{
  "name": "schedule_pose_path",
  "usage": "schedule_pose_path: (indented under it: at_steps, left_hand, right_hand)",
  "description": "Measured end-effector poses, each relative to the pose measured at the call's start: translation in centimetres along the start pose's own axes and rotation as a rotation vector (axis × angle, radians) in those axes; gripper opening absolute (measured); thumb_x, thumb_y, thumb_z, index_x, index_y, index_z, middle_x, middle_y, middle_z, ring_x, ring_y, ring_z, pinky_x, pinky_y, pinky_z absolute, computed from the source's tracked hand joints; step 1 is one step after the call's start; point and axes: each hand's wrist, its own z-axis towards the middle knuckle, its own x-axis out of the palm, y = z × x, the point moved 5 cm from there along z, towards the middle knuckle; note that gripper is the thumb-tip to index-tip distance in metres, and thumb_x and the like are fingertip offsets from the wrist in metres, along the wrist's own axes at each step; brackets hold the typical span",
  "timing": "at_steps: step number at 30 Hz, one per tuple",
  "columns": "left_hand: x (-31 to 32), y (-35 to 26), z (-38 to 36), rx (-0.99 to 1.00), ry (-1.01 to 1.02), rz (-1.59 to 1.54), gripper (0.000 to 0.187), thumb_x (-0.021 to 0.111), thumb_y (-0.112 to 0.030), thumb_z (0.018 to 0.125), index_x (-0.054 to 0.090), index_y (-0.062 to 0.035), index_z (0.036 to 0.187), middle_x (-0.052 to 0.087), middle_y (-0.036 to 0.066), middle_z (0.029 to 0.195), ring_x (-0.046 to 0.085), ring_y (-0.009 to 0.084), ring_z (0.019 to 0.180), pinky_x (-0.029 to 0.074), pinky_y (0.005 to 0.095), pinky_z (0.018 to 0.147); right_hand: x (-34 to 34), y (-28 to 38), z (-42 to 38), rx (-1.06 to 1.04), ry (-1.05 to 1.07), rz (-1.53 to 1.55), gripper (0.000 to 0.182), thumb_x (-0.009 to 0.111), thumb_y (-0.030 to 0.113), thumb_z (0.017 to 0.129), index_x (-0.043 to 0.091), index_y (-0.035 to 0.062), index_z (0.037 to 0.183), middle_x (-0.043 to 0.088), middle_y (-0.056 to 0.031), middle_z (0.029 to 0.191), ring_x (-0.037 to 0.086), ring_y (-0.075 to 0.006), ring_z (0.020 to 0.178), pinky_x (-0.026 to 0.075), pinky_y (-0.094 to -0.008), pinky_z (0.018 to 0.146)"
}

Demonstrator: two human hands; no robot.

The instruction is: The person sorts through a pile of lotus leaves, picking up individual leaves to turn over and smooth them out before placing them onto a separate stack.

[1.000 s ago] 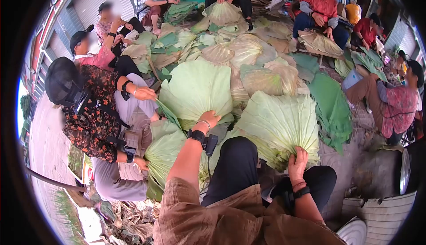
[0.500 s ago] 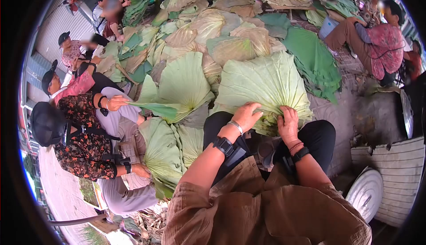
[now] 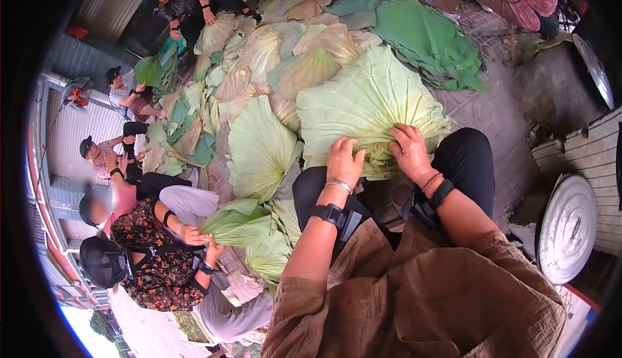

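A stack of large pale-green lotus leaves point(image 3: 369, 92) lies across my knees, its veins fanning out from the gathered near edge. My left hand point(image 3: 345, 162) rests on the left part of that edge, fingers lying on the leaf and thumb apart. Farther right, my right hand point(image 3: 411, 152) has its fingers and thumb closed on the top lotus leaf where the veins meet. Crumpled leaf edges show between the two hands. Another pale lotus leaf point(image 3: 262, 147) lies on the pile to the left.
A person in a flowered shirt point(image 3: 159, 261) sits at my left, both hands on a folded leaf point(image 3: 236, 222). Dark-green leaves point(image 3: 424, 40) are stacked beyond my right knee. A round metal lid point(image 3: 568, 228) leans at the right. Other people sit around the leaf pile.
My view has swung right and down. My hands have shifted slightly on the leaf edge, the left moving away from the right. The neighbour has brought both hands together on a leaf.
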Motion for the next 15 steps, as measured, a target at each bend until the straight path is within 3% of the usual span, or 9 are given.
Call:
schedule_pose_path:
  at_steps: [4, 6, 7, 8, 10, 13, 15]
  left_hand:
    - [-0.4, -0.7, 0.1, 0.075, -0.052, -0.054, 0.024, 0.065, -0.022, 0.080, 0.060, -0.0055, 0.097, 0.058, 0.012, 0.099, 0.056, 0.0288, 0.094, 0.046, 0.0399, 0.080]
    - [0.4, -0.3, -0.2, -0.092, 0.017, -0.426, 0.022, 0.062, -0.025, 0.085, 0.061, -0.0039, 0.092, 0.061, 0.009, 0.091, 0.061, 0.0218, 0.078, 0.048, 0.0337, 0.066]
    - [1.7, 0.0, -0.5, -0.241, 0.092, -0.750, 0.031, 0.059, -0.033, 0.089, 0.060, -0.0028, 0.093, 0.062, 0.008, 0.091, 0.063, 0.0183, 0.073, 0.049, 0.0298, 0.060]
    - [1.8, -0.5, -0.6, -0.239, 0.091, -0.743, 0.031, 0.059, -0.033, 0.089, 0.060, -0.0028, 0.093, 0.062, 0.008, 0.091, 0.063, 0.0183, 0.073, 0.049, 0.0298, 0.060]
    - [3.3, -1.7, -1.7, -0.607, 0.410, -1.221, 0.039, 0.056, -0.039, 0.090, 0.055, -0.0024, 0.103, 0.061, 0.013, 0.098, 0.063, 0.0219, 0.082, 0.052, 0.0329, 0.067]
    - [3.5, -3.8, -1.3, -0.549, 0.326, -1.416, 0.050, 0.050, -0.042, 0.092, 0.041, -0.0007, 0.119, 0.056, 0.019, 0.105, 0.060, 0.0283, 0.091, 0.051, 0.0417, 0.080]
    - [3.6, -3.4, -0.7, -0.577, 0.237, -1.435, 0.039, 0.055, -0.034, 0.091, 0.047, -0.0002, 0.110, 0.058, 0.014, 0.096, 0.062, 0.0249, 0.085, 0.053, 0.0398, 0.075]
  right_hand:
    - [-0.4, 0.1, 0.5, -0.043, -0.058, -0.001, 0.025, 0.064, 0.006, 0.074, 0.060, 0.0026, 0.099, 0.060, -0.0151, 0.103, 0.053, -0.0348, 0.094, 0.044, -0.0420, 0.085]
    - [-0.7, 0.4, 0.9, -0.049, -0.104, 0.016, 0.022, 0.063, 0.006, 0.074, 0.060, 0.0020, 0.096, 0.061, -0.0148, 0.101, 0.054, -0.0344, 0.091, 0.044, -0.0415, 0.083]
    - [-1.0, 0.6, 1.1, -0.056, -0.141, 0.031, 0.020, 0.063, 0.005, 0.075, 0.060, 0.0014, 0.093, 0.061, -0.0145, 0.100, 0.055, -0.0339, 0.088, 0.045, -0.0410, 0.081]
    - [-1.4, 0.9, 1.3, -0.056, -0.145, 0.036, 0.020, 0.063, 0.005, 0.075, 0.060, 0.0014, 0.093, 0.061, -0.0145, 0.100, 0.055, -0.0339, 0.088, 0.045, -0.0410, 0.081]
    - [-2.5, 2.5, 1.6, -0.116, -0.161, 0.038, 0.017, 0.063, 0.005, 0.074, 0.059, 0.0013, 0.090, 0.062, -0.0136, 0.098, 0.056, -0.0320, 0.083, 0.047, -0.0404, 0.076]
    - [-2.7, 4.0, 1.3, -0.250, -0.139, 0.025, 0.017, 0.063, 0.006, 0.073, 0.059, 0.0020, 0.090, 0.062, -0.0125, 0.095, 0.057, -0.0303, 0.081, 0.048, -0.0393, 0.073]
    - [-2.8, 5.1, 0.9, -0.314, -0.078, 0.035, 0.017, 0.062, 0.004, 0.074, 0.059, 0.0015, 0.091, 0.061, -0.0132, 0.096, 0.057, -0.0303, 0.082, 0.048, -0.0394, 0.074]
